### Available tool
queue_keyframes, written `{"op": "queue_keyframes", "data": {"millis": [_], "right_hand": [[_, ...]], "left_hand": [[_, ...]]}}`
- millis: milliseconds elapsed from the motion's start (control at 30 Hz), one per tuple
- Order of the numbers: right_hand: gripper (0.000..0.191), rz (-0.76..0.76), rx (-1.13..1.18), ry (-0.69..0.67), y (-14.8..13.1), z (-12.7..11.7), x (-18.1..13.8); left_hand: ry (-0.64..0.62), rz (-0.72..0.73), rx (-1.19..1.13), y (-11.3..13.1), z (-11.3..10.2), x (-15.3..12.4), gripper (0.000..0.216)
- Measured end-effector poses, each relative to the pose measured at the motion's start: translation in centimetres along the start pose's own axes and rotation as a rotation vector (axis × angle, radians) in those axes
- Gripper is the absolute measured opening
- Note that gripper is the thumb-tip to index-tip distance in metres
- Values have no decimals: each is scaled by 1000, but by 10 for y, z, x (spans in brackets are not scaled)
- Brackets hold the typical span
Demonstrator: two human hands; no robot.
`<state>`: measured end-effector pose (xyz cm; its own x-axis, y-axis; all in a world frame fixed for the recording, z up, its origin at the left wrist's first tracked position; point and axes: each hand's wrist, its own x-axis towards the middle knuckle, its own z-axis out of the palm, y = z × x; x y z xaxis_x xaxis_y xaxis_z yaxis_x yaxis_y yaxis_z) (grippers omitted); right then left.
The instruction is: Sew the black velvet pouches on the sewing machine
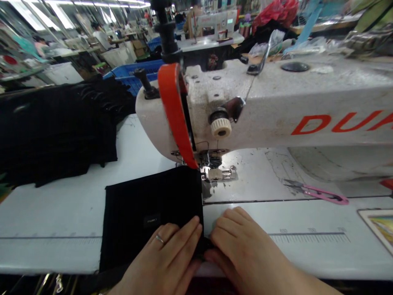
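Note:
A black fabric panel [132, 217] with a small woven label [152, 220] lies flat on the white table, its far right corner at the needle area of the sewing machine [264, 110]. My left hand [172, 254], with a ring on one finger, rests on the panel's near right part, fingers stretched out along its right edge. Just right of that edge, my right hand [236, 237] has its fingers curled and pinched on a dark bit of fabric [204, 245] at the near right corner. The fingertips partly hide this bit.
Pink-handled thread snips [322, 194] lie under the machine arm. A pile of black fabric pieces [55, 127] covers the table's left side, with a blue basket [135, 73] behind it. A framed picture [379, 225] sits at the right edge. People work at machines farther back.

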<state>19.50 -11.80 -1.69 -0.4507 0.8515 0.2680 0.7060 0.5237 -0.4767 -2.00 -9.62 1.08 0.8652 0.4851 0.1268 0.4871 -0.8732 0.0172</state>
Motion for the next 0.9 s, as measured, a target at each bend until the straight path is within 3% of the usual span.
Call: {"op": "queue_keyframes", "data": {"millis": [133, 233, 300, 467, 667, 900], "right_hand": [[18, 1, 91, 36, 7, -5, 2], [44, -98, 105, 41, 16, -6, 2], [51, -177, 90, 24, 21, -6, 3], [42, -180, 89, -18, 23, -13, 11], [32, -133, 39, -162, 23, -30, 34], [37, -105, -34, -165, 34, -29, 48]], "left_hand": [[110, -67, -2, -2, 7, -1, 36], [153, -58, -41, -5, 10, -1, 37], [160, -34, -58, -7, 9, 1, 36], [159, -20, -64, -15, 5, 10, 36], [166, -13, -227, -39, 10, 23, 37], [155, 53, -264, -71, 20, 40, 30]]}}
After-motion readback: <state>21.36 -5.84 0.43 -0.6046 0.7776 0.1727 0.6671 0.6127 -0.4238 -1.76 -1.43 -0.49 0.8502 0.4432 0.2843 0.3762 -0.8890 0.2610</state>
